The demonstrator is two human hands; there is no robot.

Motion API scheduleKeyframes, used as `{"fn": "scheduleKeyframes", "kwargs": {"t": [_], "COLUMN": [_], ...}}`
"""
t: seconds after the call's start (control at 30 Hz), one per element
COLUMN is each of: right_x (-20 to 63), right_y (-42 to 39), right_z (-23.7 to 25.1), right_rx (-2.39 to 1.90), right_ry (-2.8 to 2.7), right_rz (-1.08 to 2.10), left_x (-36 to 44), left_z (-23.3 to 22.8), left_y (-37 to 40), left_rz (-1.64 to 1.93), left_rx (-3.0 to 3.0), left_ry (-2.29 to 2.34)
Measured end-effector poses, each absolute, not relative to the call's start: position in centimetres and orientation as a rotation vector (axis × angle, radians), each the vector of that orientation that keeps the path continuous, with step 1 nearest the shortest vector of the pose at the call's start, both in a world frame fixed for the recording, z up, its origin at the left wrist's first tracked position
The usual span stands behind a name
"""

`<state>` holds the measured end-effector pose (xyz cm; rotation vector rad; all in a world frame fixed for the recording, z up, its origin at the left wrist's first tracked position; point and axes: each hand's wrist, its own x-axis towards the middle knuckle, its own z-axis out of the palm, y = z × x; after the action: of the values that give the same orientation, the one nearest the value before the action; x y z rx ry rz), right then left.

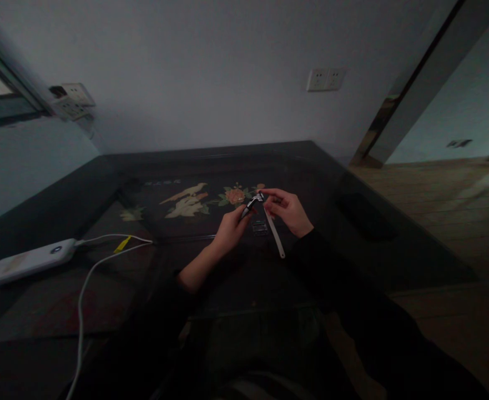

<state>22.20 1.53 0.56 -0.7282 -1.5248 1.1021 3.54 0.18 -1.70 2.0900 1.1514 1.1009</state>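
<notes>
The grip looked thin: you held the small metal-tipped piece (259, 196) only by fingertips, up off the surface (364, 183), and I judge that any twist from either side could have popped it loose, letting it drop onto the dark patterned top where it would be hard to spot in that dim light. The pale strap (275, 234) hung free below your right hand (288, 211), so a careless sweep of the wrist could have snagged it.

Your left hand (231, 228) was closed around a dark, curved piece (248, 208), fingers curled together on it, its upper end poking out toward your right hand. Your right hand was pinched at thumb and forefinger on the metal-tipped end, the other fingers loosely bent; the strap trailed down from that pinch, past your wrist on the inner side. The two hands were near each other, the pieces meeting between them; whether they were joined I could not tell.

Just below and between your hands a small clear item (260, 227) lay on the surface. Well off beyond your left hand sat a white power bank (28, 261) with its white cable (86, 278) running back toward you.
</notes>
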Motion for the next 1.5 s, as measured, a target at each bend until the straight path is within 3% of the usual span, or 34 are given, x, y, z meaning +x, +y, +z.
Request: {"fn": "scheduleKeyframes", "kwargs": {"t": [0.9, 1.2, 1.5], "right_x": [21.9, 23.6, 23.9], "right_y": [1.5, 1.7, 1.9], "right_z": [0.2, 1.4, 1.4], "right_rx": [-0.713, -0.884, -0.9], "right_ry": [-1.489, -1.796, -1.828], "right_rz": [1.122, 0.853, 0.822], "left_x": [3.6, 2.5, 2.2], "left_z": [-1.8, -0.9, -1.2], "left_y": [0.0, 0.6, 0.9], "left_rz": [1.069, 0.901, 0.89], "left_rx": [2.123, 2.268, 2.29], "left_ry": [1.112, 1.175, 1.183]}}
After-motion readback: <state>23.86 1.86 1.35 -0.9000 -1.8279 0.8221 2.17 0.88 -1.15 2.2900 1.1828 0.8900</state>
